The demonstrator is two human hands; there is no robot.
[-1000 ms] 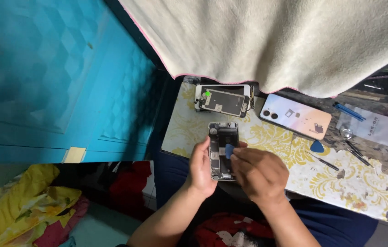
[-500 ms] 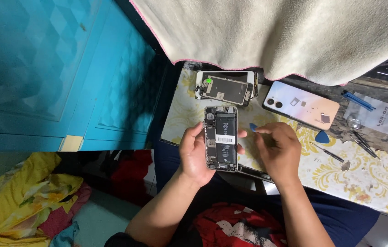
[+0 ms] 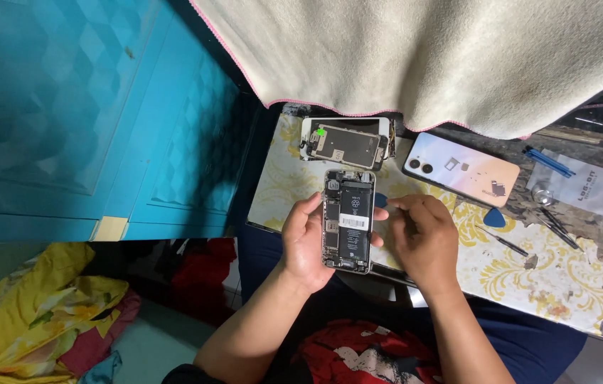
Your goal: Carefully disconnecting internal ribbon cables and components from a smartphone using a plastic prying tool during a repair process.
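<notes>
Opened phone body (image 3: 348, 220), battery and boards bare, cradled upright in left hand (image 3: 308, 245) just above the near edge of patterned table (image 3: 529, 270), thumb and fingers wrapped round its sides. Right hand (image 3: 422, 238) touching its right edge, fingertips pinched on a blue pick (image 3: 380, 200) (mostly hidden). Screen assembly (image 3: 344, 144) already off and lying beyond, second phone (image 3: 460, 170) face down beside it, screwdrivers (image 3: 504, 242) further right; reassembly still undone.

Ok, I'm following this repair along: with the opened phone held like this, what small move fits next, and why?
Probably bring the blue pick in the right hand to the opened phone: the left hand holds it with the battery exposed, and the pick sits just beside its right edge.
</notes>
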